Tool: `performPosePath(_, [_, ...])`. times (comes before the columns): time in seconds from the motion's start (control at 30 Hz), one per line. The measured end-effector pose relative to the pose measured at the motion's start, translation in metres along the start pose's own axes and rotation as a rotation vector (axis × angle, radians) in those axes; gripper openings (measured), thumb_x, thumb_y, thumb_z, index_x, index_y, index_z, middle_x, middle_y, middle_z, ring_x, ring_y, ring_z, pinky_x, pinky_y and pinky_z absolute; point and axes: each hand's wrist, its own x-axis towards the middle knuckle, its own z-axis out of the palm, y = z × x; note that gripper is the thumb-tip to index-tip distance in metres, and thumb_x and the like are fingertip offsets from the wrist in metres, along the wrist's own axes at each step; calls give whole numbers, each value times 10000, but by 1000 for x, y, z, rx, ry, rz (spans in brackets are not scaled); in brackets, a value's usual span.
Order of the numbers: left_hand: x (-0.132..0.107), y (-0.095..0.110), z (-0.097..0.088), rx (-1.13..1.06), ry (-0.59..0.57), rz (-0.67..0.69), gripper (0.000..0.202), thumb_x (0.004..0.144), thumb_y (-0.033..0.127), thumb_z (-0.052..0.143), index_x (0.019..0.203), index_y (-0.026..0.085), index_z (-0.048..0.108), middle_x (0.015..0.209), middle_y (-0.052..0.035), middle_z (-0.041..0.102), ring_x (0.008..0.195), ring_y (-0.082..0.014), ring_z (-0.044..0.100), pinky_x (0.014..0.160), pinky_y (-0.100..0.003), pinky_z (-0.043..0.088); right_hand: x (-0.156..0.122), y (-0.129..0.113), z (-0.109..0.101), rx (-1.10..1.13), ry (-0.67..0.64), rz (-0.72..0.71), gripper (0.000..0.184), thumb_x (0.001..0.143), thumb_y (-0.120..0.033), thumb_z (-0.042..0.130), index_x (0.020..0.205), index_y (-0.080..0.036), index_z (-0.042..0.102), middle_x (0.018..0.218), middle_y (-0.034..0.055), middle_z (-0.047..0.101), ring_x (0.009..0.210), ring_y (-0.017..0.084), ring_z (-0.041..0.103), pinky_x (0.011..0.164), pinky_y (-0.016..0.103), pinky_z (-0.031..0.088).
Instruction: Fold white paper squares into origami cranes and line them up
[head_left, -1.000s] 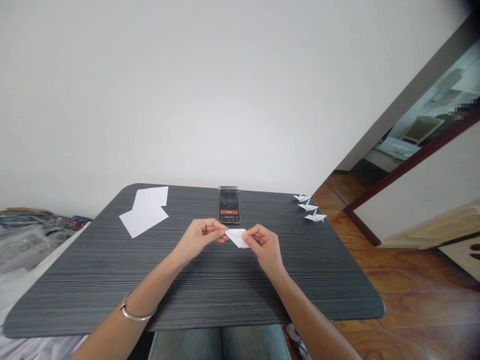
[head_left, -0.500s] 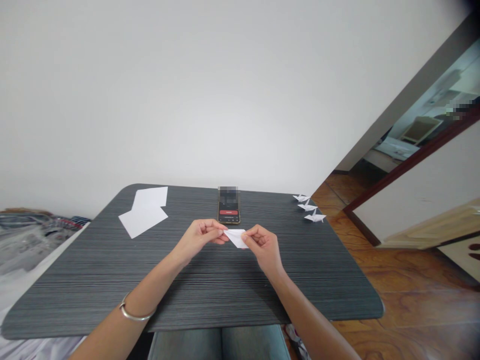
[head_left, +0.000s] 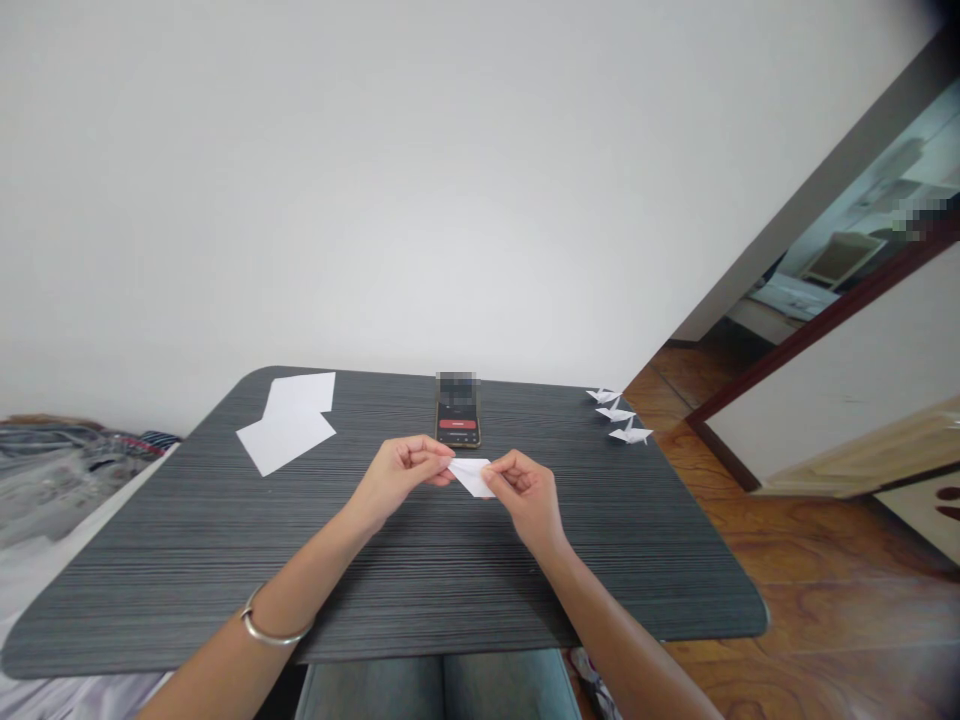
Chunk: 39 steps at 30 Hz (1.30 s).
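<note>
A small folded piece of white paper [head_left: 470, 474] is held between both hands just above the dark striped table [head_left: 225, 540]. My left hand [head_left: 401, 472] pinches its left tip with fingers curled. My right hand [head_left: 525, 490] pinches its right side, thumb and fingers pressed on the fold. A silver bangle [head_left: 271, 625] sits on my left forearm.
A phone [head_left: 458, 410] lies just beyond the hands. Two white sheets [head_left: 289, 425] rest at the table's far left. Three folded paper cranes [head_left: 619, 412] stand near the far right edge. Clothes lie at the left; wooden floor and a doorway are at the right.
My right hand's fingers have slid slightly left along the paper's fold. Otherwise the hands and paper stay in place.
</note>
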Motion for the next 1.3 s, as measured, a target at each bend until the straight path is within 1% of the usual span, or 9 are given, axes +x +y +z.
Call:
performPosePath(0.3, [-1, 4, -2, 12, -36, -19, 228, 691, 249, 652, 848, 86, 626, 673, -59, 697, 617, -125, 646, 652, -225, 519, 0, -2, -2, -9, -1, 7, 165, 682, -289, 649, 625, -170, 550, 580, -8, 610, 516, 120, 555, 501, 239, 477])
performPosePath(0.4, [-1, 4, 0, -9, -43, -8, 256, 725, 289, 615, 886, 90, 616, 670, -54, 687, 621, -127, 642, 652, -236, 519, 0, -1, -1, -16, 8, 7, 166, 680, -300, 652, 634, -172, 558, 578, -7, 607, 518, 123, 555, 504, 244, 482])
performPosePath(0.47, [-1, 3, 2, -20, -59, 14, 276, 707, 290, 632, 906, 100, 609, 684, -42, 682, 626, -124, 635, 646, -238, 517, 0, -1, -1, -8, 12, 9, 170, 676, -303, 657, 632, -171, 560, 571, -8, 603, 515, 123, 554, 503, 244, 481])
performPosePath(0.6, [0, -1, 5, 33, -117, 52, 257, 621, 214, 706, 839, 103, 624, 707, -32, 686, 628, -118, 627, 645, -228, 499, -1, -1, 1, 28, -12, 20, 154, 680, -287, 658, 637, -170, 568, 576, -7, 614, 519, 125, 561, 516, 247, 480])
performPosePath(0.67, [-1, -2, 5, 47, -131, 40, 212, 640, 220, 689, 805, 100, 635, 697, -36, 688, 636, -120, 630, 663, -235, 496, -1, -1, 2, 38, -20, 23, 146, 681, -281, 658, 642, -170, 572, 581, -5, 622, 523, 128, 567, 518, 250, 482])
performPosePath(0.83, [-2, 4, 0, 41, -139, -25, 203, 656, 214, 679, 821, 102, 640, 690, -38, 697, 643, -114, 636, 679, -231, 497, -1, -1, 1, 23, -1, 12, 157, 670, -291, 663, 632, -170, 571, 575, -8, 624, 522, 131, 576, 505, 247, 487])
performPosePath(0.97, [-1, 6, -5, 85, -109, -8, 171, 658, 222, 678, 779, 104, 647, 665, -40, 696, 627, -125, 639, 663, -242, 507, -1, -1, -1, 0, -1, 14, 161, 674, -300, 659, 635, -172, 568, 585, -3, 625, 530, 134, 577, 508, 252, 495])
performPosePath(1.07, [1, 6, -7, 104, -129, -1, 184, 663, 218, 675, 809, 110, 652, 687, -42, 701, 645, -124, 640, 675, -235, 504, -1, -1, -2, 11, -7, 20, 151, 676, -298, 657, 646, -176, 574, 589, -4, 624, 536, 133, 577, 517, 256, 502])
performPosePath(1.3, [1, 5, -6, 87, -105, -12, 168, 646, 221, 687, 760, 102, 658, 650, -42, 697, 609, -125, 637, 655, -245, 506, 2, 2, -3, 16, -42, 66, 156, 661, -315, 669, 698, -174, 611, 632, 9, 640, 566, 143, 582, 530, 261, 501])
